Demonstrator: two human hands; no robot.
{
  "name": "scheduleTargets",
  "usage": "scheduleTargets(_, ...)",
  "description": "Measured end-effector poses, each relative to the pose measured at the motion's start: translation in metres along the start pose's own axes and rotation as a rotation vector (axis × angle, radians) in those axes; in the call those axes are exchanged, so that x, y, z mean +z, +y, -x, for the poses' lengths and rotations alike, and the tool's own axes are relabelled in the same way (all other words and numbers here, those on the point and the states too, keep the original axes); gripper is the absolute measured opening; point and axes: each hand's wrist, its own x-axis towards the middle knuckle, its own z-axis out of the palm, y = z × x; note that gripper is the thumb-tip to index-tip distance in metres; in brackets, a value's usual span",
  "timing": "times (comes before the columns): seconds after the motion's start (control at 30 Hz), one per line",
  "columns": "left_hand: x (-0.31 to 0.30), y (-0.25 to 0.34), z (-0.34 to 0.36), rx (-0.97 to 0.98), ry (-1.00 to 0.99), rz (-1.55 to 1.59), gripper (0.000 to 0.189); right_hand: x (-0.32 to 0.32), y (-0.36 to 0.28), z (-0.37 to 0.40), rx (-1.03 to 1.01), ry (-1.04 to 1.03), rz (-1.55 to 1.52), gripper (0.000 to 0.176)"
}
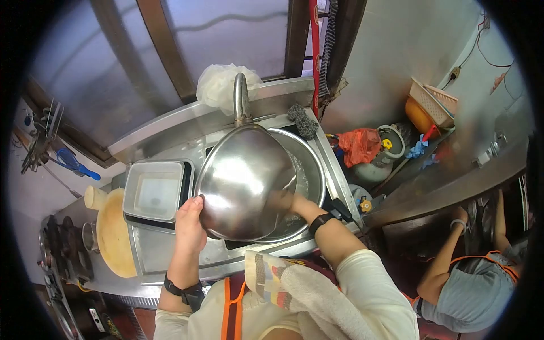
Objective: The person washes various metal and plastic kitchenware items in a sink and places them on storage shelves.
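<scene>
A large shiny metal bowl (246, 175) is tilted over the sink, its rounded outside facing me. My left hand (191, 224) grips its lower left rim, thumb on the outside. My right hand (286, 205) is at the bowl's right side, blurred, with its fingers partly hidden; what they hold is unclear. Behind and right of the bowl sits a wide metal basin (318, 181) with some water in it. The curved faucet (240, 93) rises just beyond the bowl's top edge.
Metal trays (154, 191) and a round wooden board (113, 235) lie left. A dark scouring pad (303, 121) rests by the sink's back right corner. Beyond are a red bag (360, 146) and gas cylinder (371, 171). Another person (476, 289) works at the lower right.
</scene>
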Motion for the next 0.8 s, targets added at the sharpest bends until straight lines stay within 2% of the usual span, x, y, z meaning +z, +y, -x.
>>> scheduleTargets(0.07, 0.009, 0.0, 0.002, -0.007, 0.012, 0.004, 0.021, -0.029, 0.013, 0.014, 0.067, 0.216, -0.369, 0.033)
scheduleTargets(0.13, 0.011, -0.004, 0.001, -0.003, 0.006, -0.023, 0.02, -0.104, -0.027, 0.066, 0.329, 0.389, -1.146, 0.026)
scheduleTargets(0.2, 0.009, -0.013, -0.004, 0.001, -0.009, -0.06, 0.019, -0.147, -0.049, 0.098, 0.169, 0.655, -1.249, 0.018)
scheduleTargets(0.23, 0.011, -0.017, -0.007, 0.004, -0.003, -0.08, 0.019, -0.174, -0.069, 0.118, 0.125, 0.684, -1.409, 0.017)
scheduleTargets(0.3, 0.012, -0.024, -0.011, 0.024, -0.002, -0.228, 0.02, -0.202, -0.095, 0.14, -0.045, 0.758, -1.516, 0.02)
scheduleTargets(0.33, 0.015, -0.026, -0.012, 0.05, 0.029, -0.355, 0.022, -0.199, -0.1, 0.139, -0.167, 0.741, -1.491, 0.021)
scheduleTargets(0.37, 0.021, -0.033, -0.013, 0.047, 0.096, -0.278, 0.024, -0.193, -0.114, 0.135, -0.168, 0.848, -1.325, 0.023)
scheduleTargets(0.4, 0.012, -0.04, -0.019, 0.006, 0.001, -0.283, 0.026, -0.196, -0.129, 0.136, -0.12, 0.88, -1.016, 0.025)
scheduleTargets(0.43, 0.024, -0.043, -0.019, 0.064, 0.039, -0.295, 0.024, -0.201, -0.149, 0.147, -0.261, 1.039, -0.822, 0.029)
scheduleTargets(0.5, 0.021, -0.048, -0.023, 0.147, -0.015, -0.558, 0.024, -0.209, -0.169, 0.156, -0.313, 0.956, -0.562, 0.04)
scheduleTargets(0.53, 0.021, -0.05, -0.023, 0.12, -0.026, -0.542, 0.025, -0.205, -0.173, 0.153, -0.319, 0.937, -0.437, 0.045)
scheduleTargets(0.57, 0.027, -0.05, -0.021, 0.182, -0.032, -0.495, 0.026, -0.203, -0.173, 0.149, -0.296, 0.967, -0.411, 0.048)
scheduleTargets(0.6, 0.025, -0.046, -0.021, 0.172, -0.026, -0.599, 0.025, -0.202, -0.171, 0.145, -0.279, 0.993, -0.387, 0.051)
scheduleTargets(0.63, 0.023, -0.043, -0.02, 0.161, -0.05, -0.565, 0.024, -0.203, -0.167, 0.139, -0.238, 1.062, -0.359, 0.052)
scheduleTargets(0.73, 0.02, -0.034, -0.017, 0.1, -0.105, -0.484, 0.023, -0.214, -0.144, 0.128, -0.165, 1.007, -0.732, 0.052)
scheduleTargets(0.77, 0.018, -0.038, -0.017, 0.094, -0.113, -0.35, 0.021, -0.21, -0.131, 0.115, -0.063, 1.087, -0.661, 0.049)
scheduleTargets(0.8, 0.018, -0.032, -0.014, 0.111, -0.115, -0.37, 0.022, -0.211, -0.121, 0.113, -0.032, 1.013, -0.834, 0.048)
